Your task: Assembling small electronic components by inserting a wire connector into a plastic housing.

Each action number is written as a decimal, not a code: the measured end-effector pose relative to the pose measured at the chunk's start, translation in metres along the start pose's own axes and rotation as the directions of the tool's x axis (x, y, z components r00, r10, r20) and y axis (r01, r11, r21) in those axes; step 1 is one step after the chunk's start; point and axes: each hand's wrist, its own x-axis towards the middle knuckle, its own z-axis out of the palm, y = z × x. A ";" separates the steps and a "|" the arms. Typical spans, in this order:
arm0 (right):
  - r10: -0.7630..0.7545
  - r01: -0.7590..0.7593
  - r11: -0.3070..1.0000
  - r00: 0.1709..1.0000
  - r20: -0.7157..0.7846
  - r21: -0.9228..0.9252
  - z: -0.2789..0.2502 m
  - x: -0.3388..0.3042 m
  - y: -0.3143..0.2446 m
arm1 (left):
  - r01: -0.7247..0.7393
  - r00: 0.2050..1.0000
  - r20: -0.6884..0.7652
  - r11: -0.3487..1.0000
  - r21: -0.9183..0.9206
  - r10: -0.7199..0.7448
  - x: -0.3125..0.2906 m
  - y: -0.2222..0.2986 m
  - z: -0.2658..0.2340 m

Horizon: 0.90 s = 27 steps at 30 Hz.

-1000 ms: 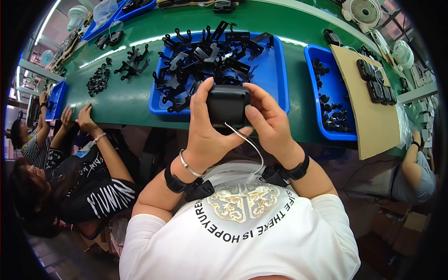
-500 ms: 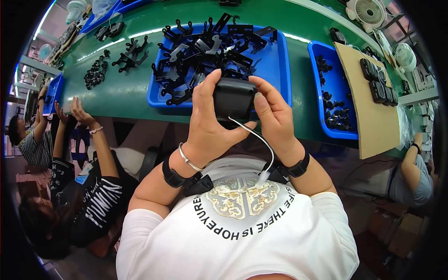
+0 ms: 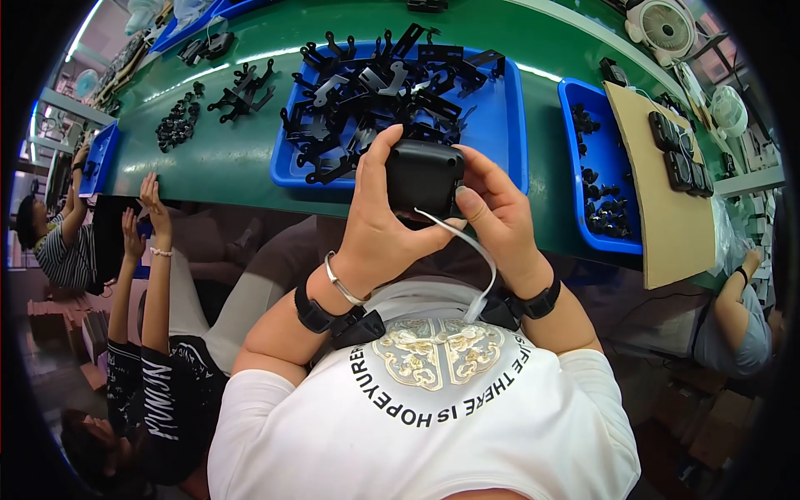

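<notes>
A rounded black plastic box (image 3: 425, 175) is held up in front of my chest, at the near edge of the green workbench. From its lower side a white cable (image 3: 479, 250) hangs down toward my shirt. My left hand (image 3: 379, 212) grips the box's left side, index finger along the upper corner and thumb underneath. Around the right side curls my right hand (image 3: 497, 208), its thumb pressed near the right edge. What the box's far face looks like is hidden. Just beyond it stands a blue tray (image 3: 500, 125) heaped with black brackets (image 3: 379, 83).
Small black knobs or fittings (image 3: 604, 208) lie in a blue bin (image 3: 575, 200) at right. Beside it, a cardboard sheet (image 3: 658, 217) carries several black boxes (image 3: 671, 142) with cables. Loose black parts (image 3: 177, 125) sit left on the bench (image 3: 225, 162). A co-worker (image 3: 154, 283) is at left.
The black box stays in both hands with nearly the same grip. My view has shifted slightly, so the bench sits a little farther right. The co-worker at left has leaned back, hands drawn nearer together.
</notes>
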 end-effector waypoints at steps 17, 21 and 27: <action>-0.049 0.054 0.995 0.996 -0.070 0.083 -0.007 -0.002 0.008 | -0.055 0.989 0.118 0.968 -0.247 0.086 0.002 0.011 -0.002; -0.100 0.109 0.992 0.986 -0.131 0.065 -0.011 -0.007 0.007 | 0.200 0.971 0.231 0.726 -0.658 -0.058 0.002 0.001 -0.003; -0.308 0.278 0.865 0.951 -0.005 -0.418 -0.005 -0.004 0.001 | 0.051 0.998 0.050 0.947 -0.316 -0.037 -0.005 0.003 0.005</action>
